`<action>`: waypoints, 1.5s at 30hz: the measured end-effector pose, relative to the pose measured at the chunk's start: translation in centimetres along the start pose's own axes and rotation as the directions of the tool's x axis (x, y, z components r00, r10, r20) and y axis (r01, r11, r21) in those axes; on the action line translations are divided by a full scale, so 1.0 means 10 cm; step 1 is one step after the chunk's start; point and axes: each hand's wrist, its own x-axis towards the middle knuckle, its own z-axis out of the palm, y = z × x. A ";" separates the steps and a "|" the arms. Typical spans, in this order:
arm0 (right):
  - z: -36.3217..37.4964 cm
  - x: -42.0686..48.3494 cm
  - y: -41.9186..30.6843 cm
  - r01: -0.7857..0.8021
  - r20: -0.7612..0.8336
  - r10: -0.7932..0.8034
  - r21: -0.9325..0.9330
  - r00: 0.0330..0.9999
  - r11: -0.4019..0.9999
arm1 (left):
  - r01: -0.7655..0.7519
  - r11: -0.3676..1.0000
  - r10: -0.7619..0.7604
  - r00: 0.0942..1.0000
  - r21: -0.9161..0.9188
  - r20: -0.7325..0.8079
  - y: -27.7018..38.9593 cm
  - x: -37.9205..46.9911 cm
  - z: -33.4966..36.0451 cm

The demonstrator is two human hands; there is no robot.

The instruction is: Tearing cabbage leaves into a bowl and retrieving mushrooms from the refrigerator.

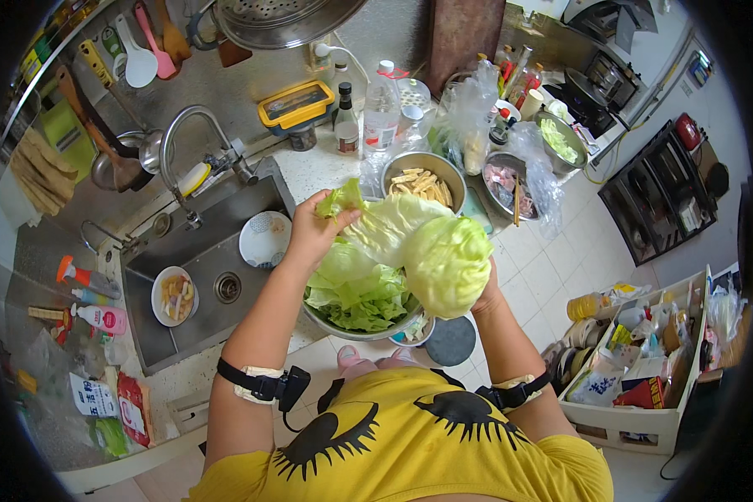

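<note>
My right hand (488,288) holds a pale green head of lettuce (448,267) from its right side, over the counter's front edge. With thumb and fingers, my left hand (320,229) pinches the edge of a large lettuce leaf (392,227). That leaf stretches across to the head; whether it is still joined there I cannot tell. Beneath both hands a metal bowl (351,331) holds a heap of lettuce leaves (364,295). Part of its right rim is hidden by the head.
A steel sink (194,267) on the left holds two bowls. Behind my hands stand a metal bowl of yellowish sticks (423,182) and a bowl of raw meat or fish (508,185) with chopsticks. Bottles (346,125) line the back. A white storage bin (627,408) stands at right.
</note>
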 end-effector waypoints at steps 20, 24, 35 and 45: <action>-0.25 -0.24 -0.24 -0.123 -0.277 0.091 -0.100 0.957 0.987 | 0.014 0.884 -0.024 1.000 0.467 0.015 0.18 0.08 -0.35; -0.14 -0.17 -0.22 -0.062 0.033 0.058 0.117 0.998 0.991 | 0.137 0.960 -0.146 0.989 0.245 0.020 0.01 0.02 -0.34; -0.26 0.11 0.11 -0.104 0.001 0.106 -0.220 0.994 0.970 | 0.197 0.945 -0.298 0.848 0.262 0.439 0.43 0.07 0.02; 0.10 0.11 0.10 -0.145 0.152 0.117 0.194 0.982 0.970 | 0.293 0.942 -0.204 0.887 -0.163 0.414 0.12 0.01 0.04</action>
